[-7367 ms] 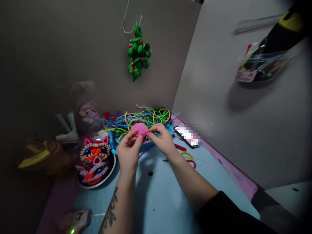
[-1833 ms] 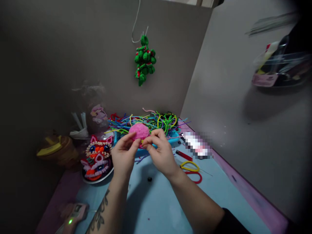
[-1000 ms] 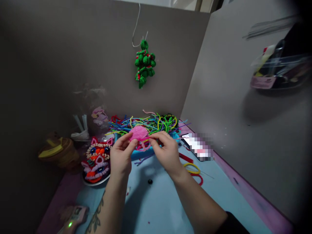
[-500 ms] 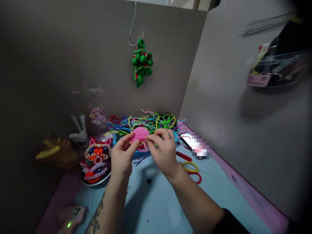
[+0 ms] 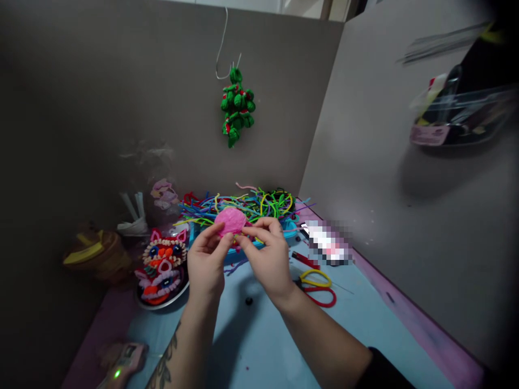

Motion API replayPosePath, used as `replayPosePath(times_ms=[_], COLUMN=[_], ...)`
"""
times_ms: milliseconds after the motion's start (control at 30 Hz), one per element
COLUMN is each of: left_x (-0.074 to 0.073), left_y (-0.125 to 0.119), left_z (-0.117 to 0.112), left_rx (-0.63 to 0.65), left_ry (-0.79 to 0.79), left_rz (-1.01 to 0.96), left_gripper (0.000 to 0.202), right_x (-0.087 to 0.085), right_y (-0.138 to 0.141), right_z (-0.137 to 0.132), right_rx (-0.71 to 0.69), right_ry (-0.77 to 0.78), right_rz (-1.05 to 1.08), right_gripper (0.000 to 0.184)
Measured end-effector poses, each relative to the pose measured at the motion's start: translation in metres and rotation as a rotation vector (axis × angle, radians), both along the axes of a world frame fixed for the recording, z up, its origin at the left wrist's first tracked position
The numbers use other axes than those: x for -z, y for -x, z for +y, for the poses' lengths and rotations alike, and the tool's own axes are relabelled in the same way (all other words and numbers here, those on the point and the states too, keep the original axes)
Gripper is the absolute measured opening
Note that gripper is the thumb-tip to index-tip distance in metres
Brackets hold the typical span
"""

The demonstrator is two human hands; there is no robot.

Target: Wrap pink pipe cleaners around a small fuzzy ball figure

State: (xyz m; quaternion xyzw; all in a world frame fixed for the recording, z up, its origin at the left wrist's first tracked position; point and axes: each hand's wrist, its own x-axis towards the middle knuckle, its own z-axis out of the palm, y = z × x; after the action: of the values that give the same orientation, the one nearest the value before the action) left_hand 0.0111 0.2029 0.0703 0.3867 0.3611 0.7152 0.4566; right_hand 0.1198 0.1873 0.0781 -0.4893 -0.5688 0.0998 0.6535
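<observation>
A round, bright pink piece of coiled pipe cleaner point(image 5: 230, 220) is held up above the table. My left hand point(image 5: 206, 265) grips its lower left edge between thumb and fingers. At its lower right edge, my right hand point(image 5: 267, 256) is closed in a pinch on the same piece, thumb and index fingertips close to the left thumb. A bit of pink strand shows by the right fingers; the rest is hidden behind them. Behind the hands, many coloured pipe cleaners point(image 5: 243, 202) lie heaped over a blue tray point(image 5: 290, 231).
Scissors point(image 5: 320, 287) with yellow and red handles and a red cutter-like tool point(image 5: 306, 260) lie to the right, near a phone point(image 5: 324, 243). Left stands a bowl point(image 5: 162, 306) with fuzzy animal faces point(image 5: 164, 251). A pink glue gun point(image 5: 127, 362) sits front left.
The pink disc has tilted slightly and moved a little up and left. The pink loop that hung below it no longer shows. The right fingers have shifted along its edge.
</observation>
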Motion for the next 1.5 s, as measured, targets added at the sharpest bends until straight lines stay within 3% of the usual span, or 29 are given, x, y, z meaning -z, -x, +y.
replayPosePath(times_ms=[167,333,400,567,800,933,1033,1133,1333,1500], left_x=[0.003,0.003,0.002,0.002,-0.002,-0.003,-0.002,-0.003,-0.013,-0.015], left_y=[-0.002,0.0,0.001,0.006,0.005,0.005,0.004,0.005,0.014,0.012], left_z=[0.002,0.004,0.005,0.008,0.005,0.005,0.004,0.004,0.008,0.007], left_rx=[0.056,0.04,-0.004,-0.115,-0.144,-0.144,-0.135,-0.12,-0.084,-0.027], left_ry=[0.008,0.023,0.023,0.031,0.021,0.022,0.023,0.019,0.074,0.145], left_rz=[0.039,0.074,0.06,0.005,-0.018,-0.024,-0.027,-0.066,-0.392,-0.525], left_gripper=[0.036,0.036,0.037,0.042,0.042,0.043,0.043,0.043,0.043,0.042], right_x=[0.006,0.007,0.004,-0.006,-0.011,-0.012,-0.009,-0.005,0.005,0.016], right_y=[0.0,-0.006,-0.009,-0.017,-0.017,-0.013,-0.008,-0.005,0.006,0.019], right_z=[0.007,0.013,0.014,0.01,0.002,-0.004,-0.005,-0.005,-0.006,-0.005], right_rx=[-0.12,-0.258,-0.26,-0.325,-0.328,-0.442,-0.435,-0.394,-0.272,-0.271], right_ry=[0.148,0.252,0.238,0.15,0.074,0.0,-0.052,-0.117,-0.182,-0.188], right_rz=[0.199,0.218,0.206,0.145,-0.024,-0.179,-0.285,-0.362,-0.257,-0.272], right_gripper=[0.007,0.014,0.009,0.022,0.008,0.018,0.005,0.01,0.004,0.016])
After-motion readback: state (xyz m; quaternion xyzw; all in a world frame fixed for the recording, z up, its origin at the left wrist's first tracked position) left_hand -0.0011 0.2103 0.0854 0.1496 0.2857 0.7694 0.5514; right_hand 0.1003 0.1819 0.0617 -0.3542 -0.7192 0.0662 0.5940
